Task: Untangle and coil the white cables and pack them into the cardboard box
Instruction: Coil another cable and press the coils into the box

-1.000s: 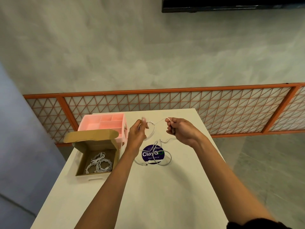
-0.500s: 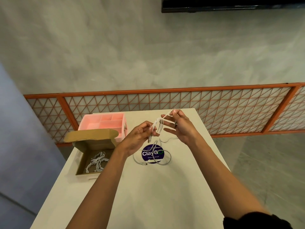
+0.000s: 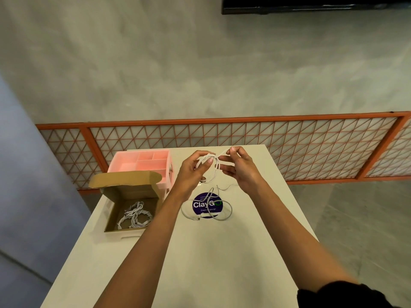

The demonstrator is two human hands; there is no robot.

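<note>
While our left hand (image 3: pixel 193 172) curls its fingers (image 3: pixel 208 161) round a small coil of white cable (image 3: pixel 213 166), gripping the loops above the far half of the table (image 3: pixel 200 258), our right hand (image 3: pixel 242 170) pinches one strand of that coil between thumb and forefinger, with its other fingers spread loosely beside the loops. We see the coil raised off the table between the two hands, and a short end with a connector hangs just below the left hand. Beneath the hands more white cable, the loose loops (image 3: pixel 224 215), lies slack on the table, crossing a round purple sticker (image 3: pixel 206 204); a thin strand rises from them toward the right hand, though we cannot tell whether it joins the coil we hold. To our left the cardboard box (image 3: pixel 110 215) sits open near the table's edge, its flap standing up at the back, and coiled white cables (image 3: pixel 134 217) lie inside it. Just behind the box, touching or nearly touching it, stands a pink divided organiser (image 3: pixel 142 165). Beyond the table runs an orange lattice railing (image 3: pixel 289 143) along a grey wall, and a dark sleeve (image 3: pixel 347 296) covers our right upper arm.
</note>
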